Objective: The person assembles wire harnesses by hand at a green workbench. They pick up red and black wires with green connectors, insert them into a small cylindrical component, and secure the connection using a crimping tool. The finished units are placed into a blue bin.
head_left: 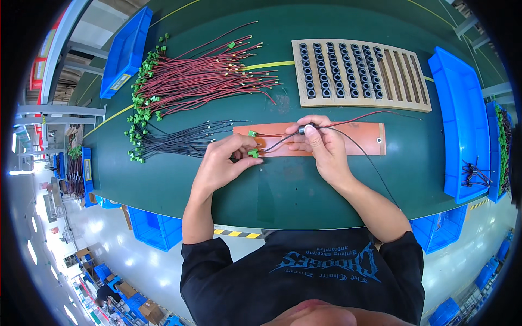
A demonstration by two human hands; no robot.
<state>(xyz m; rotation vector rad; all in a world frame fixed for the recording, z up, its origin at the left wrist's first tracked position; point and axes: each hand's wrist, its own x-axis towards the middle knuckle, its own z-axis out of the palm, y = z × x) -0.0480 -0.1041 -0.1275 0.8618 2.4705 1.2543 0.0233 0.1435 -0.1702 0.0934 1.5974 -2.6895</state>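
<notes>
Forearms [375, 209] angled inward – left fingers [242, 142] pinching green connector [254, 154], right fingers [314, 138] clamping black ring [302, 130]

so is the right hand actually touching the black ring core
Touching: the head view shows the right hand pinching the black ring core, with the thumb tip pressed against its side.

Deep-green bench [418, 155], orange strip [372, 132], red wires [201, 81], black wires [176, 142], bright-green connectors [254, 154], black rings [302, 130], tan rack [364, 102], blue bins [459, 119], blue-lettered black shirt [244, 282], yellow-and-black striped tape [239, 234]
</notes>
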